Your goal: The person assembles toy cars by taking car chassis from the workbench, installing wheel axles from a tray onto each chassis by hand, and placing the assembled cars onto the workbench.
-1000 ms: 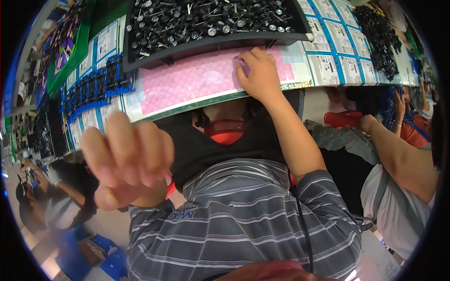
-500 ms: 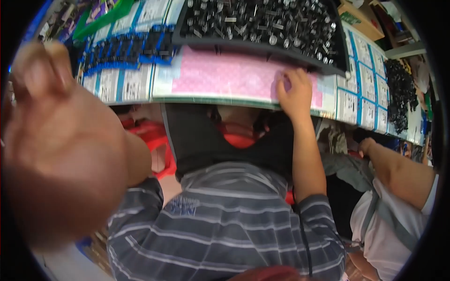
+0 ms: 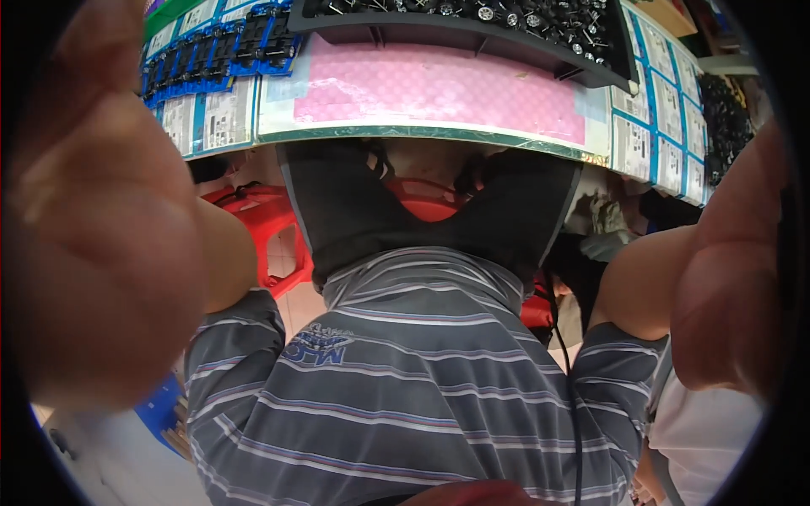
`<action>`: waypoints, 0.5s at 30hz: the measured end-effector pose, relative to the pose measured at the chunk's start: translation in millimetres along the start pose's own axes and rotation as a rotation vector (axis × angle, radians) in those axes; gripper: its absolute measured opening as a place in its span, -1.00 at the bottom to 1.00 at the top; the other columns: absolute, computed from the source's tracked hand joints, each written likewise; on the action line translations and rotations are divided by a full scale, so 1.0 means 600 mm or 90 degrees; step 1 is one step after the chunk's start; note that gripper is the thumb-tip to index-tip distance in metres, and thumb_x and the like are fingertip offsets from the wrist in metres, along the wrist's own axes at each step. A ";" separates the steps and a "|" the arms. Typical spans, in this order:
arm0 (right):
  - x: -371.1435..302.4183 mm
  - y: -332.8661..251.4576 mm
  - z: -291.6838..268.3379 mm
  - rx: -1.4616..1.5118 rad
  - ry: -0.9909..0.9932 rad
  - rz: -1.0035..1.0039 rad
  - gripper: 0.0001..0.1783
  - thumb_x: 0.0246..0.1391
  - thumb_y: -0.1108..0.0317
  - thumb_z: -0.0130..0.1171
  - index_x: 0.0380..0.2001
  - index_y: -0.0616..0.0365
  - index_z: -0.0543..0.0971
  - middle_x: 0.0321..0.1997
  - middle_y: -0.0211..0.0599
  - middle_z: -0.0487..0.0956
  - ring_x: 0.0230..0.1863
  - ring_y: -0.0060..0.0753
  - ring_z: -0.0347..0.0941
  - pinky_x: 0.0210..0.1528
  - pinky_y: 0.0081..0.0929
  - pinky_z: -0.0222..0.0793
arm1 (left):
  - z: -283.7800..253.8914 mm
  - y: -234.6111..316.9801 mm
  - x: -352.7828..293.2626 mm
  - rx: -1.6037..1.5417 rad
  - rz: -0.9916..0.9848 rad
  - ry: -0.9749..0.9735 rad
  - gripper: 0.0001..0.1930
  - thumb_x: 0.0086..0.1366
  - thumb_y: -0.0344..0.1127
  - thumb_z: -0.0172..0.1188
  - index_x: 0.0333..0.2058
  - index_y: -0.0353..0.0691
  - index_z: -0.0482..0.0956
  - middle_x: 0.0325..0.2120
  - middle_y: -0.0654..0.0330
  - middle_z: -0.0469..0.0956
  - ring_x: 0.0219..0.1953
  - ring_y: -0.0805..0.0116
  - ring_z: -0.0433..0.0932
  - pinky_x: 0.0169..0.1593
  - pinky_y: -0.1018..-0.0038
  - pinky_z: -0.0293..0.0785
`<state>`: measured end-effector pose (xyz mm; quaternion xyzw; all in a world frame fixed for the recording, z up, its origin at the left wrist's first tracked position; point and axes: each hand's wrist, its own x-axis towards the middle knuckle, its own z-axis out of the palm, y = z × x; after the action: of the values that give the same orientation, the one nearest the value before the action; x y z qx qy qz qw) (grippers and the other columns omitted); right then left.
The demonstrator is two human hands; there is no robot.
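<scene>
Both of my hands are raised close to the camera, well off the table. My left hand (image 3: 110, 236) fills the left side, its palm and wrist large and blurred. Its fingers run up into the dark rim, so I cannot make out how they are set. At the right edge is my right hand (image 3: 730, 278), its forearm bent sharply upward and its fingers hidden by the rim. Nothing held shows in either one. Beyond them, a black tray (image 3: 422, 35) holds many small black wheels with shiny hubs. Pink bubble wrap (image 3: 439, 88) lies in front of it.
Blue strips with black wheeled pieces (image 3: 215, 55) lie left of the tray. Loose black parts (image 3: 724, 126) are heaped at the right. The table's front edge (image 3: 422, 133) runs across above my lap. A red stool (image 3: 283, 240) stands at the left; another person sits at my right.
My right hand has left the pink wrap and risen to the right edge, near the camera. My left hand stays raised, now higher in view. The table has shifted upward in the picture.
</scene>
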<state>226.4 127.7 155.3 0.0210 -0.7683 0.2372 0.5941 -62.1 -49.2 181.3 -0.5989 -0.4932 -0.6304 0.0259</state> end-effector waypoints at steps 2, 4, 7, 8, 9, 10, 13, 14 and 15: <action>-0.020 0.000 0.006 -0.019 0.025 0.009 -0.44 0.12 0.28 0.11 0.11 0.45 0.37 -0.04 0.12 0.51 -0.06 0.06 0.46 0.05 -0.21 0.39 | 0.050 0.003 -0.001 0.016 0.005 -0.012 -0.51 0.35 -0.27 0.03 0.11 -0.56 0.28 -0.03 -0.19 0.41 -0.35 0.18 0.40 -0.31 0.40 0.29; -0.031 0.003 0.016 -0.027 0.044 0.014 -0.45 0.12 0.28 0.11 0.10 0.45 0.38 -0.04 0.11 0.51 -0.06 0.06 0.46 0.05 -0.21 0.39 | 0.048 0.031 -0.013 0.041 0.011 -0.013 -0.51 0.35 -0.28 0.02 0.11 -0.58 0.27 -0.03 -0.22 0.41 -0.37 0.17 0.41 -0.32 0.41 0.30; -0.039 0.008 0.026 -0.017 0.060 0.025 -0.45 0.12 0.28 0.11 0.10 0.44 0.38 -0.04 0.11 0.51 -0.06 0.05 0.46 0.05 -0.21 0.39 | 0.012 0.020 -0.003 0.097 0.005 -0.002 -0.50 0.36 -0.29 0.00 0.11 -0.62 0.26 -0.03 -0.25 0.42 -0.39 0.16 0.41 -0.33 0.42 0.32; -0.043 0.007 0.025 -0.020 0.060 0.030 -0.45 0.12 0.28 0.11 0.10 0.44 0.38 -0.04 0.10 0.51 -0.06 0.05 0.46 0.05 -0.21 0.39 | 0.008 0.018 -0.011 0.107 0.001 0.003 -0.50 0.36 -0.29 0.00 0.11 -0.63 0.25 -0.02 -0.26 0.42 -0.39 0.16 0.42 -0.34 0.42 0.32; -0.046 0.007 0.024 -0.023 0.060 0.035 -0.45 0.12 0.28 0.11 0.10 0.44 0.38 -0.04 0.10 0.51 -0.05 0.05 0.46 0.06 -0.21 0.39 | 0.007 0.008 -0.014 0.106 -0.004 0.002 -0.50 0.36 -0.29 0.00 0.11 -0.63 0.25 -0.02 -0.26 0.42 -0.39 0.16 0.42 -0.34 0.42 0.32; -0.049 0.009 0.024 -0.030 0.059 0.034 -0.45 0.11 0.28 0.11 0.10 0.44 0.38 -0.04 0.10 0.51 -0.05 0.04 0.46 0.06 -0.21 0.39 | 0.005 -0.012 -0.018 0.029 0.011 0.018 -0.51 0.36 -0.31 0.00 0.12 -0.63 0.25 -0.02 -0.24 0.42 -0.41 0.18 0.42 -0.35 0.42 0.33; -0.045 0.023 0.026 -0.049 0.066 0.015 -0.46 0.11 0.28 0.12 0.09 0.44 0.38 -0.04 0.09 0.51 -0.05 0.04 0.46 0.06 -0.21 0.39 | 0.027 -0.033 -0.049 -0.020 0.051 0.071 -0.50 0.35 -0.32 0.02 0.13 -0.60 0.24 -0.03 -0.17 0.43 -0.42 0.25 0.41 -0.36 0.45 0.32; -0.034 0.034 0.021 -0.052 0.066 0.000 -0.46 0.11 0.28 0.12 0.09 0.44 0.38 -0.04 0.09 0.51 -0.05 0.03 0.46 0.06 -0.21 0.39 | 0.031 -0.029 -0.057 -0.004 -0.005 0.071 -0.51 0.35 -0.32 0.02 0.14 -0.56 0.25 -0.04 -0.15 0.43 -0.42 0.28 0.41 -0.36 0.46 0.31; -0.022 0.045 0.015 -0.056 0.067 -0.014 -0.46 0.11 0.28 0.12 0.09 0.43 0.39 -0.04 0.09 0.51 -0.05 0.03 0.46 0.06 -0.21 0.39 | 0.036 -0.026 -0.062 0.010 -0.061 0.070 -0.51 0.34 -0.32 0.03 0.15 -0.53 0.26 -0.04 -0.13 0.43 -0.41 0.31 0.40 -0.36 0.48 0.30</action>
<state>213.6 144.5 132.2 -0.0090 -0.7456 0.1972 0.6365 -45.4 -47.9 138.7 -0.5388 -0.5243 -0.6589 0.0273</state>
